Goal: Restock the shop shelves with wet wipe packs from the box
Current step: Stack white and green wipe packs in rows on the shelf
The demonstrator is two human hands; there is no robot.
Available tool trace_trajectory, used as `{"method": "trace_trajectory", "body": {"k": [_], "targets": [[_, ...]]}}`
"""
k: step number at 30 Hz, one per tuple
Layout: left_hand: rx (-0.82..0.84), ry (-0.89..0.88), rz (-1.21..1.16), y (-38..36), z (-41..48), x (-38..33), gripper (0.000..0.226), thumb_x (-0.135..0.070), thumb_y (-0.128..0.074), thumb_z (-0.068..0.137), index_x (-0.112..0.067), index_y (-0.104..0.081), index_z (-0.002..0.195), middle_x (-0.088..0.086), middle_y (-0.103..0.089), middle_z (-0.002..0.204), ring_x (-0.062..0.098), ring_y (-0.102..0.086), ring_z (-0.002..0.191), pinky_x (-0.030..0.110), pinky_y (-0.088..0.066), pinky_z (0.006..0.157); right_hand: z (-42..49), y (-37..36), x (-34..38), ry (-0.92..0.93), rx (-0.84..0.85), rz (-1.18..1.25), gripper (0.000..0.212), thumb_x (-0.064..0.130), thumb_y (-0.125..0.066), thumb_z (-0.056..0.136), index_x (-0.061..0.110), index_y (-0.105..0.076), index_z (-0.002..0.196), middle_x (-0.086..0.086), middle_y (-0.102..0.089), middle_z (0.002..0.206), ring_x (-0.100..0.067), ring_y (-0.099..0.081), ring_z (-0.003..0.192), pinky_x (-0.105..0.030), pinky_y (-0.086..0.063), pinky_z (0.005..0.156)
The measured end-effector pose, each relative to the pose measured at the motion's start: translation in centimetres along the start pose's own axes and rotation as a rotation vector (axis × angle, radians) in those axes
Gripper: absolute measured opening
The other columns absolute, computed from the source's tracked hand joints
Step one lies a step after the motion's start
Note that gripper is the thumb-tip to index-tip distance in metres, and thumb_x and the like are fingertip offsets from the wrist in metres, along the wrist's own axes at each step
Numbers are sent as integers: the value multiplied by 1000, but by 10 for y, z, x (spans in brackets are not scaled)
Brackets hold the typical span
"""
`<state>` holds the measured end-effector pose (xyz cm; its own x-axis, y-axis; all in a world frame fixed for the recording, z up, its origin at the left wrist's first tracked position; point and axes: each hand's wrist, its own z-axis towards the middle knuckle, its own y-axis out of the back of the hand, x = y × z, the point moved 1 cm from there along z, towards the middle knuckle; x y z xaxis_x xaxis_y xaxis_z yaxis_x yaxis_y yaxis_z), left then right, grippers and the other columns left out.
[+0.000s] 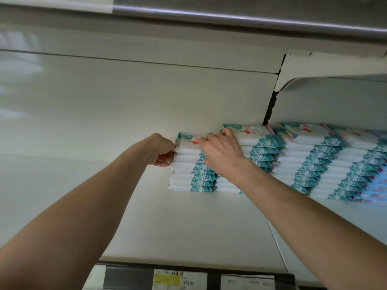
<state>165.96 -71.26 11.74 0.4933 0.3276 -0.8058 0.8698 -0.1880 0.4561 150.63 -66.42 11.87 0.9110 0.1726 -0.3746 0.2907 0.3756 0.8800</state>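
Now the wipe stack (187, 175) sits gripped between left hand (161, 151) and right hand (222, 152).

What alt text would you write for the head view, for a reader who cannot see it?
At a white shelf, the left hand grips the end of a stack of wet wipe packs and the right hand curls over its top. More stacks stand alongside to the right.
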Motion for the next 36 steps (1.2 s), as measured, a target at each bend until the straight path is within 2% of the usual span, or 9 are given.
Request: {"method": "trace_trajectory", "body": {"k": [4,8,11,13,16,21,24,27,36], "targets": [[5,-1,-77,1,-3,2,25,-6,-46,98,-6,-54,73,6,-53,71,14,-48,61,30,-51,66,0,-1,5,12,-24,4,43,14,-60,88,15,-50,130,-4,-60,112,-25,-59,102,-42,-28,104],[2,24,-68,6,-2,6,18,-19,-48,98,-7,-59,91,8,-58,99,21,-55,88,39,-54,80,2,0,7,2,3,39,36,13,-57,90,12,-50,125,-7,-58,116,-27,-57,105,-40,-35,98],[9,-5,-115,9,-3,5,39,-43,-46,97,-10,-52,117,12,-54,115,28,-54,104,47,-53,75,4,2,3,1,38,116,42,21,-58,90,15,-47,130,-8,-56,118,-28,-57,105,-38,-39,91],[43,-28,-57,4,-5,3,51,-53,-52,91,-12,-50,121,10,-54,120,29,-54,110,47,-53,77,4,2,4,1,35,130,40,22,-57,91,16,-47,129,-8,-55,117,-28,-57,104,-35,-39,82],[77,-46,29,-5,-8,-1,36,-40,-59,92,-14,-56,117,5,-58,115,25,-56,105,50,-51,88,4,0,4,-18,18,116,38,19,-56,92,15,-46,128,-7,-55,118,-28,-58,102,-32,-34,72],[49,-23,60,-10,-12,-6,30,-35,-57,94,-14,-54,115,2,-55,103,23,-54,99,49,-49,91,3,-3,9,-34,22,95,40,20,-55,93,15,-43,131,-8,-55,118,-28,-58,103,-35,-40,80],[28,-15,53,-11,-15,-7,34,-35,-57,94,-12,-54,119,3,-57,109,24,-55,104,46,-48,89,5,4,5,-15,77,145,36,19,-54,93,16,-48,128,-8,-54,118,-28,-57,105,-34,-36,80],[-52,-38,9,-9,-20,-5,44,-36,-58,93,-9,-52,127,7,-53,126,25,-53,111,43,-48,81,4,16,4,8,71,178,32,19,-54,92,17,-55,124,-7,-54,121,-28,-53,110,-39,-34,96],[-306,8,-139,12,-69,20,36,-24,-57,94,-6,-52,124,9,-54,112,21,-57,92,37,-49,73,-12,43,37,234,17,247,23,14,-47,93,16,-60,113,-7,-62,110,-27,-57,100,-36,-33,84]]}}
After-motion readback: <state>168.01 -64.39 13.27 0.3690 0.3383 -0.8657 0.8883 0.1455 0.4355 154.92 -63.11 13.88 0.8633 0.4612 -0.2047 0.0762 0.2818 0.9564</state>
